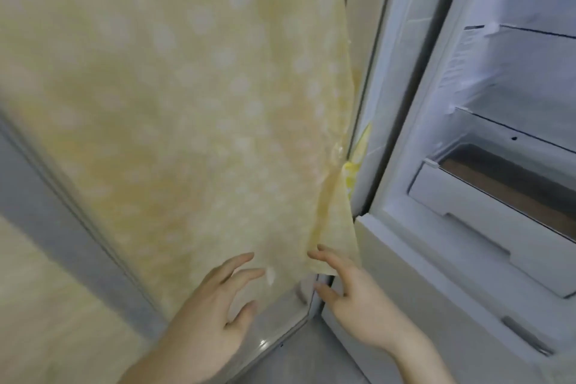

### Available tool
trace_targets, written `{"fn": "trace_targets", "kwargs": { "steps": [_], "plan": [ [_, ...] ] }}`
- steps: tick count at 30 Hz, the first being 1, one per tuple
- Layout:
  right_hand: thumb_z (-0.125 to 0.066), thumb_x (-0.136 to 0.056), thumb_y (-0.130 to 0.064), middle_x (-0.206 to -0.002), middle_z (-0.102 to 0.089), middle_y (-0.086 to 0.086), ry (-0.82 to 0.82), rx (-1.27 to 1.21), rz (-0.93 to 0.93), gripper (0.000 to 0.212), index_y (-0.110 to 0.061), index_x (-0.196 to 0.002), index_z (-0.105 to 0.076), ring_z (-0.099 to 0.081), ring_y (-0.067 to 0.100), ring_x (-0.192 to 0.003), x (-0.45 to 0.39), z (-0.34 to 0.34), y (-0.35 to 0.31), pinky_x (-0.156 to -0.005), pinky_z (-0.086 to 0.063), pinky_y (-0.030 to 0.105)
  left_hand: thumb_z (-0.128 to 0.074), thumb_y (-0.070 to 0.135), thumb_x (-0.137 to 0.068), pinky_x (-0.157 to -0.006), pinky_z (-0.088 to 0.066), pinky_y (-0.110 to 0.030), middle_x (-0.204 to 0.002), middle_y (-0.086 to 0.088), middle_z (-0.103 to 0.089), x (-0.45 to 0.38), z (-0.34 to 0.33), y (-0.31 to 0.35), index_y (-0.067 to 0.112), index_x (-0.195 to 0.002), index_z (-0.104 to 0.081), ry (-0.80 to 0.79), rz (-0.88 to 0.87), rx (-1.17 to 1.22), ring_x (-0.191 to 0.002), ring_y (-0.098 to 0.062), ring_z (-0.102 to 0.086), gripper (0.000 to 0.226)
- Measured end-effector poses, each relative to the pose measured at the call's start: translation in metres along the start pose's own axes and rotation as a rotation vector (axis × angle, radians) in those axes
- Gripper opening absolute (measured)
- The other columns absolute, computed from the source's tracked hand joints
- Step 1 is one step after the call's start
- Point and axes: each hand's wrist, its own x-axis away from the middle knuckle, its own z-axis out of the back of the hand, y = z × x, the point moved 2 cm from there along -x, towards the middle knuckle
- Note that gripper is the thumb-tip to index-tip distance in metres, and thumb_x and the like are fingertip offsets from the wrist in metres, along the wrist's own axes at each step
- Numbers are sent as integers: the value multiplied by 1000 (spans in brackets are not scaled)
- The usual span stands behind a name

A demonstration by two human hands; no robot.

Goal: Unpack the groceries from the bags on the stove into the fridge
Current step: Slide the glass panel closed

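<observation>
The fridge (pixel 467 165) is seen open on the right, its door (pixel 371 72) swung out edge-on toward the camera. A yellow dotted cloth cover (pixel 187 103) is draped over the door's outer face and fills most of the view. Both hands are held at the cover's lower edge.

Left hand (pixel 205 321) — fingers spread and loose, nothing gripped, fingertips just at the cloth. Right hand (pixel 349 296) — fingers also spread, fingertips touching the cover's bottom corner, thumb underneath; no pinch is closed on it as far as can be told.

Groceries, bags and stove are not in view, so no item is carried at this moment. Inside the fridge, glass shelves (pixel 514 78) and a clear drawer (pixel 498 212) are visible; something brown shows at the drawer, but its nature cannot be told.

Risks judged from here:
- Cover corner could be trapped in the door seal when the door is shut — a bit of yellow cloth (pixel 358 150) is already seen tucked at the door edge partway up. Poor seal, cold loss.
- Loose cloth could be dragged off the door if pulled by the corner with one hand only.
- Hanging cloth could snag on hands or bags once items are passed in.
- Door left open for the walk to the stove — interior warms up.

Picture is motion-blurred, so fine contact is uncertain.
</observation>
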Motion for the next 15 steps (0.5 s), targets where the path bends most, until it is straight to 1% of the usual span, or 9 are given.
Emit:
{"fn": "trace_targets", "kwargs": {
  "steps": [1, 2, 5, 7, 8, 10, 12, 14, 15],
  "plan": [
    [-59, -104, -24, -155, -29, -31, -34, 5, 43, 47, -47, -144, -47, -15, -32, -131, 0, -14, -10, -100, -11, -9, -59, 40, -95, -106, -13, 2, -152, 46, -19, 20, 6, -11, 51, -134, -53, 15, 37, 5, -139, 16, -27, 41],
    [-60, -103, -26, -155, -26, -35, -71, 8, 70, 47, -50, -142, -47, -12, -35, -129, 1, -28, -19, -100, -10, -9, -58, 41, -93, -106, -14, 1, -153, 45, -20, 42, 13, -20, 51, -135, -53, 22, 86, 5, -140, 15, -27, 43],
    [-62, -102, -28, -156, -26, -37, -166, 28, 167, 47, -53, -139, -49, -18, -29, -137, 1, -68, -50, -105, -11, -5, -59, 38, -97, -105, -14, -1, -155, 43, -15, 102, 33, -44, 51, -140, -48, 66, 238, -37, -139, 14, -22, 46],
    [-63, -101, -27, -156, -29, -36, -224, 46, 267, 47, -51, -138, -51, -18, -31, -135, -2, -97, -77, -106, -10, -6, -58, 38, -100, -111, -21, -9, -157, 40, -14, 142, 46, -56, 50, -143, -45, 119, 332, -51, -141, 11, -19, 47],
    [-64, -100, -27, -156, -30, -34, -254, 46, 313, 47, -50, -139, -52, -19, -29, -137, -4, -111, -92, -108, -11, -5, -57, 39, -100, -114, -26, -16, -158, 37, -14, 160, 51, -60, 49, -144, -43, 140, 381, -64, -144, 6, -19, 47],
    [-65, -100, -25, -157, -32, -31, -318, 28, 388, 47, -46, -139, -54, -24, -20, -143, -8, -133, -120, -111, -12, -2, -56, 39, -101, -119, -28, -25, -162, 32, -13, 189, 62, -63, 48, -147, -40, 168, 488, -90, -149, -2, -19, 49],
    [-67, -99, -24, -156, -34, -31, -373, 11, 465, 46, -46, -138, -56, -27, -18, -144, -11, -153, -143, -114, -16, 1, -54, 42, -102, -120, -30, -30, -162, 33, -8, 215, 72, -64, 49, -148, -36, 208, 583, -86, -150, -4, -16, 50],
    [-67, -98, -24, -153, -33, -37, -445, 1, 540, 46, -49, -135, -56, -27, -24, -139, -15, -170, -163, -118, -24, 9, -55, 44, -101, -115, -38, -30, -161, 36, -6, 238, 82, -64, 50, -148, -36, 293, 658, -72, -150, -2, -17, 51],
    [-67, -99, -25, -152, -30, -42, -493, 10, 572, 46, -51, -134, -55, -26, -28, -136, -19, -179, -172, -117, -30, 14, -56, 44, -100, -113, -40, -29, -161, 36, -8, 251, 85, -63, 50, -148, -37, 344, 698, -78, -150, -2, -19, 51]
  ]
}}
